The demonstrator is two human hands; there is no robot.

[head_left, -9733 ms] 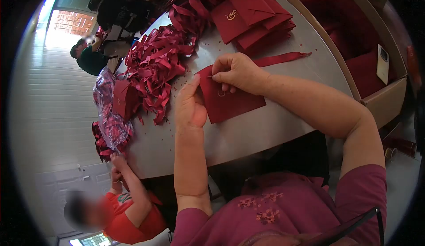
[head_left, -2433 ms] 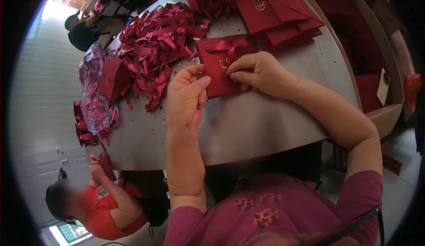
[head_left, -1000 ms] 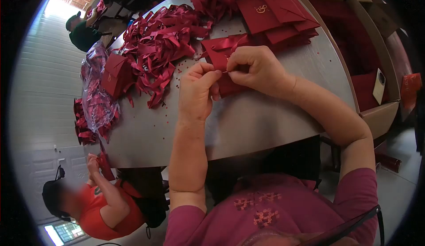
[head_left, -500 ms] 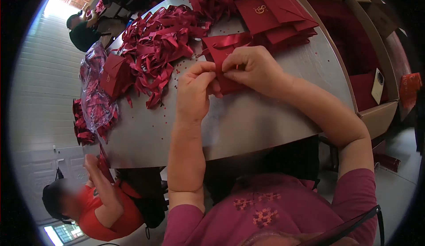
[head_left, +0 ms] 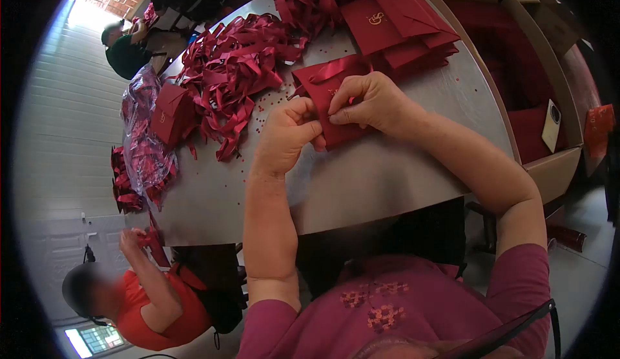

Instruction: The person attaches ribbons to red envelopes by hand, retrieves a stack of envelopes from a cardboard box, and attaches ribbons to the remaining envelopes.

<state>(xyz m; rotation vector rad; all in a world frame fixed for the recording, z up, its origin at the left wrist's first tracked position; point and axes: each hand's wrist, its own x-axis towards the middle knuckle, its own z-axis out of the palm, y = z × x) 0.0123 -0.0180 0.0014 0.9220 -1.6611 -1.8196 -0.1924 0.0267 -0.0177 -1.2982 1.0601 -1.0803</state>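
Crimson and seemingly card, probably light and creasable, best taken by its side edges: one gift bag [head_left: 320,91] on a metal table [head_left: 387,178] at twelve o'clock, between a curled left hand [head_left: 283,136] and a near-pinching right hand [head_left: 384,105], grip impossible to tell. From there, one ribbon heap [head_left: 240,55] at ten, one phone [head_left: 551,126] at three, one uncountable bag stack [head_left: 376,25] past one.

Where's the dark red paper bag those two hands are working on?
In the head view, the dark red bag lies just above centre on the grey metal table, at the left hand and right hand, below-left of the stacked red bags.
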